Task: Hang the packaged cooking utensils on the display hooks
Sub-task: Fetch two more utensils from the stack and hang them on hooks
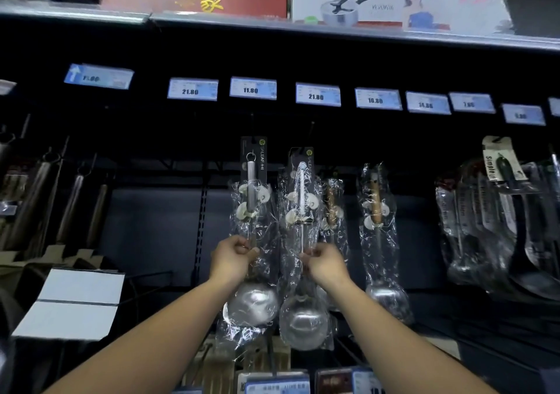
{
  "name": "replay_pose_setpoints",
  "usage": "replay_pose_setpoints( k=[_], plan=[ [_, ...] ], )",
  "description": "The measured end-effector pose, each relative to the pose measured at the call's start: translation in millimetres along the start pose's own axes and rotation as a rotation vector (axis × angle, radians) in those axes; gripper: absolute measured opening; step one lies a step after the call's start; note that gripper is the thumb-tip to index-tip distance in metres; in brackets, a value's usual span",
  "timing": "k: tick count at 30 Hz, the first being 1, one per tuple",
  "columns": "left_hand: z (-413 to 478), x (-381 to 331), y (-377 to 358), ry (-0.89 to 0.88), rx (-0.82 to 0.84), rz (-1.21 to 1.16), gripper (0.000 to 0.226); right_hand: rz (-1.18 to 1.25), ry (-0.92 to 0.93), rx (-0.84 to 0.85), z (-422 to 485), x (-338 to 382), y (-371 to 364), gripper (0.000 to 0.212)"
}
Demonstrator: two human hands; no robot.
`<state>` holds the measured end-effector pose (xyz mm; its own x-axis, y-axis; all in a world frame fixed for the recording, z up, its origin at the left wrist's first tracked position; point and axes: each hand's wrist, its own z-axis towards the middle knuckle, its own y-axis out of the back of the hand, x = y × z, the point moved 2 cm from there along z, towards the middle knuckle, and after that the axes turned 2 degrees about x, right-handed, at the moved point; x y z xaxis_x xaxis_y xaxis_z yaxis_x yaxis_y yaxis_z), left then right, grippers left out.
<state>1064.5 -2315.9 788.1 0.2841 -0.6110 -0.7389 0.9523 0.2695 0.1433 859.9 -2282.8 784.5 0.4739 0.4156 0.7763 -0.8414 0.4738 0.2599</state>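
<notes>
My left hand [233, 256] is closed around the wrapped stem of the left ladle [253, 301], under the 11.80 tag [253, 88]. My right hand [322, 262] pinches the right ladle [304, 322], just beside it. Both ladles are upright.

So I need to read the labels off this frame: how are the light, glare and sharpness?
Head view: dim, dark backboard; the price tags glow, the nearer ones readable, the far right ones blurred; glare crinkles on the ladle wrap; wide-angle bending curves the top shelf; corners smear.
</notes>
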Motion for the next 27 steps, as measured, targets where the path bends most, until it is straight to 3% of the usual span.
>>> replay_pose_setpoints(
  k=[7,20,27],
  plan=[
    [-11.0,-9.0,9.1,-0.028,-0.012,0.029,0.018,0.020,0.021,0.008,-5.7,5.2,5.6,0.045],
    [-47.2,-31.5,36.3,-0.097,-0.099,0.140,0.030,-0.032,0.005,0.007,-36.4,16.6,35.5,0.032],
    [-80.9,-39.2,52.4,-0.109,-0.121,0.246,0.032,-0.162,-0.037,0.061,-66.4,10.6,48.9,0.057]
  ],
)
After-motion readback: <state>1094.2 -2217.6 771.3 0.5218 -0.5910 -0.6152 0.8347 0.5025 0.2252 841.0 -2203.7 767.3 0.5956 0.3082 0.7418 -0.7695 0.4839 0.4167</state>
